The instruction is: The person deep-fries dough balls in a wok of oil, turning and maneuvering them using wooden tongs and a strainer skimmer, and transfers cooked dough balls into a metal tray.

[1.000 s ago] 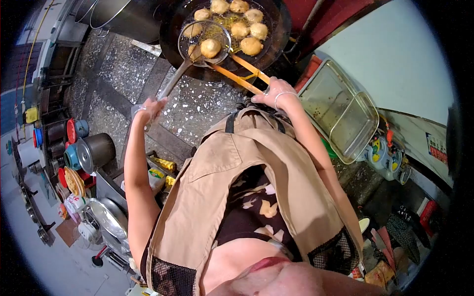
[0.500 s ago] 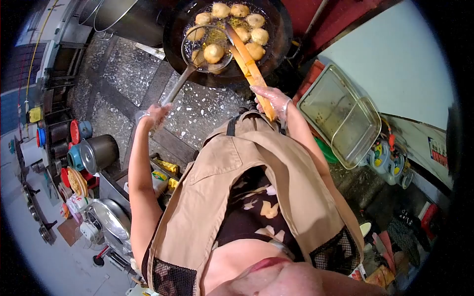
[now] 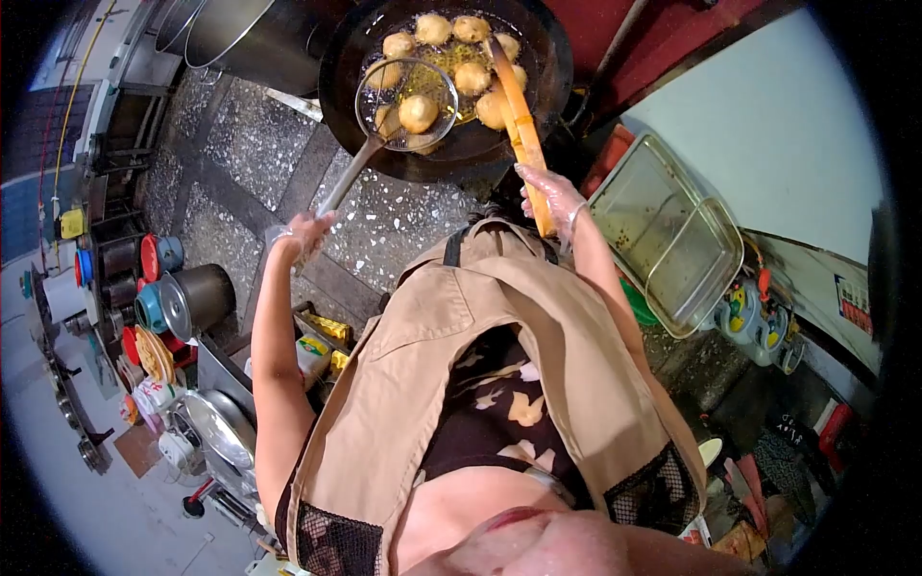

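Observation:
Gloved in clear plastic, my left hand (image 3: pixel 305 236) is closed on the handle of a wire-mesh strainer (image 3: pixel 351 175). The strainer's round basket lies over the left part of a dark wok (image 3: pixel 346 106), with a golden dough ball (image 3: pixel 418 113) in it. My right hand (image 3: pixel 552 196), also in a clear glove, grips long wooden tongs (image 3: pixel 523 139), whose arms are close together. Their darkened tips reach into the wok at its right side, among several other golden balls (image 3: pixel 472 79) in bubbling oil. Whether the tips touch a ball is unclear.
Right of the wok stands a rectangular tray (image 3: pixel 639 226) with a wire rack (image 3: pixel 693 267) on it. A large metal pot (image 3: pixel 245 38) is at the upper left. Pots and a lidded pan (image 3: pixel 197 298) stand at the left, near a shiny metal lid (image 3: pixel 213 427).
The tongs' arms have come together, and they have swung up and right across the wok. The strainer with its ball has shifted slightly right and down in view.

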{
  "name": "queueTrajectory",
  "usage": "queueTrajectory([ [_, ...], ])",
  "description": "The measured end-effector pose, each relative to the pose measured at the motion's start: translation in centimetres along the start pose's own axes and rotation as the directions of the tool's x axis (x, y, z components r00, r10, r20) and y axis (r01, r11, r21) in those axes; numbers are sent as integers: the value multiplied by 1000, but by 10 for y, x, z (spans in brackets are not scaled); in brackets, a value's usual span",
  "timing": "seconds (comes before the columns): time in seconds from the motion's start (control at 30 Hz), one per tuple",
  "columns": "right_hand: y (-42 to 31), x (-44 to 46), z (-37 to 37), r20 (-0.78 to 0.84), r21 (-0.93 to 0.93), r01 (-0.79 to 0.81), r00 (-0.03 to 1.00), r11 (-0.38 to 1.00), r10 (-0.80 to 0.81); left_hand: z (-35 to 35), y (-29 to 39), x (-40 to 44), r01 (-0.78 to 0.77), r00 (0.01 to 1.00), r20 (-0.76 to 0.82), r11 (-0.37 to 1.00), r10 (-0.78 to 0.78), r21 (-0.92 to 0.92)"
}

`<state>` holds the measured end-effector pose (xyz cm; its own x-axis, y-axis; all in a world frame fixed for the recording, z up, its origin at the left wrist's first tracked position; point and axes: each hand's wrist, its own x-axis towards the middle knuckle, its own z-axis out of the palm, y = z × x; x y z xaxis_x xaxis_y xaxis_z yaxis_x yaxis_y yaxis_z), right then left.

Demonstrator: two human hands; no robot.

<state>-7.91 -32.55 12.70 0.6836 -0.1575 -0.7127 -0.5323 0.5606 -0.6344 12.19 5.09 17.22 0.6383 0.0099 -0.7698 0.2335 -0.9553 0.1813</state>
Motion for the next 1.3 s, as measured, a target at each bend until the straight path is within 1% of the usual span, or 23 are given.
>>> queueTrajectory([
  [0.1,-7,5,-11,-89,-24,41,995,999,-43,1,-3,4,-12,1000,27,1000,12,-26],
  [0.17,-15,5,-16,-124,-41,50,991,998,-55,2,-2,1,-24,1000,-7,999,24,36],
  [0.23,-22,4,-22,-162,-44,80,983,996,-87,0,5,-7,-9,1000,8,999,9,34],
  [0.4,-38,10,-37,-181,-28,79,980,997,-82,0,1,0,-16,999,28,1000,16,-3],
  [0.5,-48,11,-42,-189,-50,77,978,996,-85,2,3,-1,23,999,36,999,-22,-38],
  [0.57,-52,13,-45,-204,-123,85,973,989,-109,2,7,-6,34,998,51,995,-29,-90],
  [0.6,-53,15,-48,-206,-124,79,973,989,-103,1,8,-8,38,998,55,995,-33,-89],
  [0.67,-53,19,-55,-154,-200,100,979,975,-132,0,10,-9,-15,999,31,998,17,-64],
  [0.73,-55,16,-52,-160,-204,91,979,975,-125,-3,8,-5,-5,999,51,998,8,-59],
  [0.8,-55,18,-51,-192,-256,144,961,956,-196,-8,11,-4,-2,998,67,998,6,-56],
  [0.87,-50,22,-48,-248,-298,138,944,945,-216,-14,22,-6,89,988,128,996,-90,14],
  [0.9,-49,21,-45,-260,-392,140,931,909,-255,-18,24,-5,78,988,133,997,-80,21],
  [0.93,-48,19,-40,-269,-481,134,918,867,-291,-21,25,-3,86,980,181,996,-84,-4],
  [0.97,-52,15,-37,-259,-616,44,932,786,-255,-25,23,0,98,969,230,995,-89,-26],
  [1.0,-53,9,-30,-274,-610,35,928,791,-253,-28,19,4,90,968,238,996,-83,-16],
  [1.03,-53,3,-23,-333,-780,-63,884,622,-328,-30,15,9,58,962,267,998,-51,-21],
  [1.07,-54,-4,-15,-366,-890,-184,833,418,-414,-32,11,15,25,955,296,999,-15,-29],
  [1.1,-60,-15,-4,-378,-898,-232,841,373,-387,-32,7,22,-9,946,324,999,21,-39],
  [1.13,-60,-22,3,-393,-893,-245,834,379,-387,-32,3,29,-20,942,333,999,30,-31],
  [1.2,-59,-31,16,-407,-906,-326,847,271,-341,-31,-3,38,-95,946,313,995,83,23],
  [1.23,-57,-33,22,-416,-907,-360,850,221,-324,-32,-3,38,-37,938,342,998,51,-47],
  [1.27,-54,-34,27,-430,-900,-372,842,227,-325,-31,-3,39,-49,935,350,998,60,-41],
  [1.3,-52,-35,33,-434,-900,-391,842,193,-320,-31,-4,39,-56,943,325,998,65,-38],
])
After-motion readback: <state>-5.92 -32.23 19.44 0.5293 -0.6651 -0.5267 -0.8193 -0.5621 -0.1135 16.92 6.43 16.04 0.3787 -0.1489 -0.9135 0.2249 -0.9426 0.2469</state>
